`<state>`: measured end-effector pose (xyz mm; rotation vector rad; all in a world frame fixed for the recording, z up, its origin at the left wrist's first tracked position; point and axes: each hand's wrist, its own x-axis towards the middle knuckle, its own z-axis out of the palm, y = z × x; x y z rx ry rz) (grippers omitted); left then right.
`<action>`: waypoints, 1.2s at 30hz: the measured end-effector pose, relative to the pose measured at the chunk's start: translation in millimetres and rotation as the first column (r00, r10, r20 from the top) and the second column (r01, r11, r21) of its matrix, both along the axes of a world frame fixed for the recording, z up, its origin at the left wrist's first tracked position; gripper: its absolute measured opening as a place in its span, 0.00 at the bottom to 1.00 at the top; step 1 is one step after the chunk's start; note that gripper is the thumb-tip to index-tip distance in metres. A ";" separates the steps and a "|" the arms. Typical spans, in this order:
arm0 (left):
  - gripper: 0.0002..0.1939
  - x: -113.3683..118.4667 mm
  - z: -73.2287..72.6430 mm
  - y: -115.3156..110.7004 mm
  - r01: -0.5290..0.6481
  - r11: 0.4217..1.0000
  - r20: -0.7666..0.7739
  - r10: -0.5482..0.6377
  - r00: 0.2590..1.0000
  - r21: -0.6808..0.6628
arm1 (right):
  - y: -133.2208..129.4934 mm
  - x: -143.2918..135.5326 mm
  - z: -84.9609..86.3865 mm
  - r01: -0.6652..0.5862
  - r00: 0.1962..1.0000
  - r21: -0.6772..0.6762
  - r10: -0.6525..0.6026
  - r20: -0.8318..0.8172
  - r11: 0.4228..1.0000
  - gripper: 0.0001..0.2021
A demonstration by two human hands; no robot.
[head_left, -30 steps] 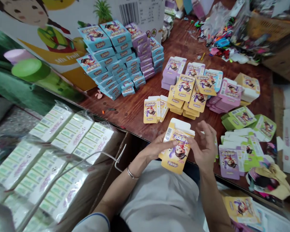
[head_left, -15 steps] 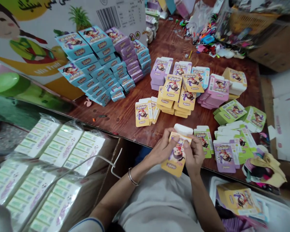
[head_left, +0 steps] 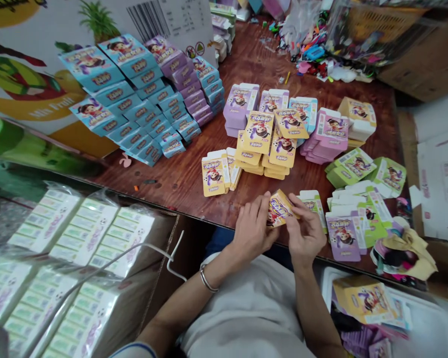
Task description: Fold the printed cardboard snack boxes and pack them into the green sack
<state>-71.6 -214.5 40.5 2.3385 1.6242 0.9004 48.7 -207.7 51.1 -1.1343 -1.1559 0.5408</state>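
Between my hands is a small yellow card box with a cartoon figure printed on it, held over the table's front edge. My left hand is closed round its left side, fingers along the top. The thumb and fingers of my right hand pinch its right side. Just beyond lie a few flat yellow cartons and piles of yellow cartons. Beside my right hand rests a flat green carton, partly covered by the fingers. Purple cartons lie further right.
Stacked blue boxes and purple boxes stand at the left, before a large printed carton. Plastic-wrapped packs sit lower left. Small colourful trinkets are heaped at the back. A white bin holds cartons at lower right.
The yellow box was upright with its white top flap open; now it is tilted, its flap no longer visible, and my hands cover its sides. The view has shifted slightly right.
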 end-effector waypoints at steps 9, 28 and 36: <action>0.47 -7.8 5.1 -3.2 0.115 0.993 0.015 -0.115 0.993 -0.017 | 5.1 1.1 -16.2 0.028 0.923 -0.345 -0.158 -0.352 0.938 0.10; 0.40 -34.8 91.4 126.7 -0.176 0.984 0.259 0.169 0.951 0.001 | 199.4 30.1 69.0 0.231 0.788 -0.222 -0.049 0.614 0.947 0.29; 0.37 -17.8 67.8 185.0 -0.203 0.950 0.224 0.257 0.940 -0.236 | 228.6 32.4 47.0 0.259 0.796 -0.429 0.061 0.602 0.865 0.25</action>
